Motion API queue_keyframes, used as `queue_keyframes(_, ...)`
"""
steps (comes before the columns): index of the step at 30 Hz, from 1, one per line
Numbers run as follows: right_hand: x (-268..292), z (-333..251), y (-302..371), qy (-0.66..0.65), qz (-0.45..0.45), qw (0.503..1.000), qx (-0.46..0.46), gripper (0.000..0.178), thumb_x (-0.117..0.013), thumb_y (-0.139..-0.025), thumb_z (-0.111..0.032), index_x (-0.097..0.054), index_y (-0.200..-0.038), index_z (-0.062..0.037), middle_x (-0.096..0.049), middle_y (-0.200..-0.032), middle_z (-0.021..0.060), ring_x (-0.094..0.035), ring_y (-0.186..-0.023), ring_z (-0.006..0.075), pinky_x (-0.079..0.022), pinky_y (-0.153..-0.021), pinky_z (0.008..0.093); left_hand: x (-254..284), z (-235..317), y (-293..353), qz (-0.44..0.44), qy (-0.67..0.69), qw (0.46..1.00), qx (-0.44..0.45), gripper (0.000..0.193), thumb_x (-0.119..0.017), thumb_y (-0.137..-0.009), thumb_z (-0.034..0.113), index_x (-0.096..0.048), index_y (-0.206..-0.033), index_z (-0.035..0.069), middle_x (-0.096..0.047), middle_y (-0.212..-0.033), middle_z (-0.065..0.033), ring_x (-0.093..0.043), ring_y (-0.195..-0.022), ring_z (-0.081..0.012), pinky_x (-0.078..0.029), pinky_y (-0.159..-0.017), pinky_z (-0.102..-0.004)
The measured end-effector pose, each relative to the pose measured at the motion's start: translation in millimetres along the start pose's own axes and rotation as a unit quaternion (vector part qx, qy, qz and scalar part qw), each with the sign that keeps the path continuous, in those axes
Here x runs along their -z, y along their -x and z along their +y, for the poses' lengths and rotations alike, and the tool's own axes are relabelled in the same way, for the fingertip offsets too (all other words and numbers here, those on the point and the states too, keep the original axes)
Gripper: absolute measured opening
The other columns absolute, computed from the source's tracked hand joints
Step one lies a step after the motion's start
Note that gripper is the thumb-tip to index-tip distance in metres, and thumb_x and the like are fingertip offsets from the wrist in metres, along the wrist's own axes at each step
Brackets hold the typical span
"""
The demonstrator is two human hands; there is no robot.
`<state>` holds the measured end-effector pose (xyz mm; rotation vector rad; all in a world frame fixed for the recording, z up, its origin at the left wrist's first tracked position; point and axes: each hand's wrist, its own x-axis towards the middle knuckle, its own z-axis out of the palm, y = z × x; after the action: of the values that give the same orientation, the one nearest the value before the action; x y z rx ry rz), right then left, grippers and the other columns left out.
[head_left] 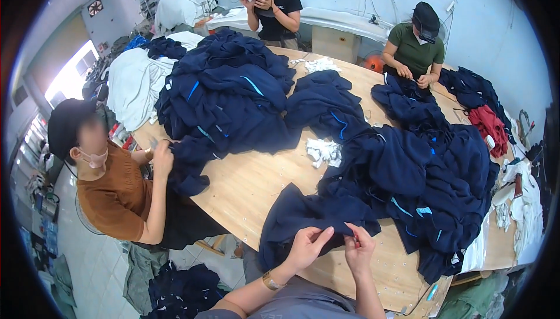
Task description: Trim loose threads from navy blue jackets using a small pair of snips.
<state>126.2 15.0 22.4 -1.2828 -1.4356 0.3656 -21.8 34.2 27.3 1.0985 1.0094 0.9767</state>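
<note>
A navy blue garment (291, 214) lies at the table's near edge, in front of me. My left hand (310, 245), with a gold band at its wrist, pinches the garment's near edge between thumb and fingers. Close by on the right, my right hand (359, 250) has its fingers closed at the same edge. Something small and dark shows at those right fingertips, too small to name. Beyond my hands, a big heap of navy garments (402, 167) with light blue trim spreads to the right.
Another navy heap (227, 91) covers the far left of the wooden table (245, 185), beside white cloth (137, 82). White scraps (324, 152) lie mid-table. A light blue tool (431, 293) rests at the near right edge. Three people work around the table; one in brown (116, 187) sits left.
</note>
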Motion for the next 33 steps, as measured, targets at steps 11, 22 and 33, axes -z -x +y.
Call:
queue_keyframes(11,16.5,-15.3,-32.1,-0.339,-0.109,0.854,-0.378,0.014,-0.057,-0.089,-0.026,-0.054,-0.083,-0.0136,-0.039,-0.068,-0.0123,-0.033,-0.060,-0.0008,-0.024,-0.051,0.0182,5.1,59.1,-27.1,0.034,-0.412,0.852,-0.321,0.049,-0.071,-0.072,0.012,-0.054,-0.118,0.004,-0.056,-0.115,-0.0164,-0.050,-0.112,-0.0317,-0.039,-0.095,-0.0379)
queue_keyframes(22,34.2,-13.6,-39.5,-0.337,-0.168,0.878,-0.295,0.032,-0.057,-0.089,-0.021,-0.056,-0.118,-0.0083,-0.042,-0.066,-0.0111,-0.035,-0.059,-0.0006,-0.027,-0.054,0.0156,9.4,33.7,-40.9,-0.073,0.211,0.975,0.000,0.010,-0.052,-0.092,0.012,-0.055,-0.084,0.007,-0.052,-0.078,0.0070,-0.042,-0.074,0.0010,-0.033,-0.067,-0.0158)
queue_keyframes(33,29.4,-12.2,-40.4,-0.349,-0.168,0.878,-0.281,0.034,-0.055,-0.090,-0.020,-0.050,-0.122,-0.0091,-0.041,-0.065,-0.0093,-0.036,-0.058,0.0008,-0.029,-0.052,0.0174,10.0,34.6,-42.3,-0.094,0.091,0.991,0.021,0.018,-0.055,-0.092,0.021,-0.050,-0.079,0.009,-0.047,-0.076,0.0069,-0.037,-0.072,0.0001,-0.030,-0.064,-0.0157)
